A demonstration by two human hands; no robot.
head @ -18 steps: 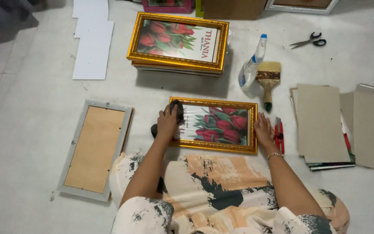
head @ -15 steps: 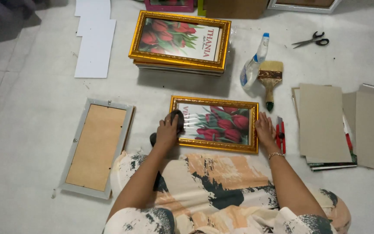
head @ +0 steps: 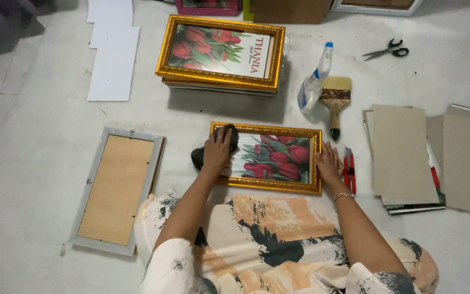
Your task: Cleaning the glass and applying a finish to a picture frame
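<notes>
Head view, looking down at a pale floor. Gold frame [head: 266, 158] with an ornate moulded edge lies flat just beyond the person's knees, holding a glossy print of red tulips. Left hand [head: 217, 151] presses a dark cloth [head: 209, 151] onto the frame's left end, fingers curled together over the wad; the cloth spills off the left edge onto the floor. Right hand [head: 328, 162] rests flat against the frame's right side, fingers slightly spread, steadying it. Farther off, a stack of gold frames [head: 220, 53] sits with a similar tulip print on top. Right of the stack, a clear spray bottle [head: 313, 81] with a blue and white top lies tilted, touching a wide flat paintbrush [head: 335, 102] with pale bristles and a worn wooden handle. Red-handled cutter [head: 348, 170] lies just right of the right hand. Grey cardboard sheets [head: 401, 153] are piled at right. Black-handled scissors [head: 387, 50] lie far right. Grey frame [head: 116, 188], face down with a brown fibreboard back, lies at left; white sheets [head: 112, 57] lie far left.
</notes>
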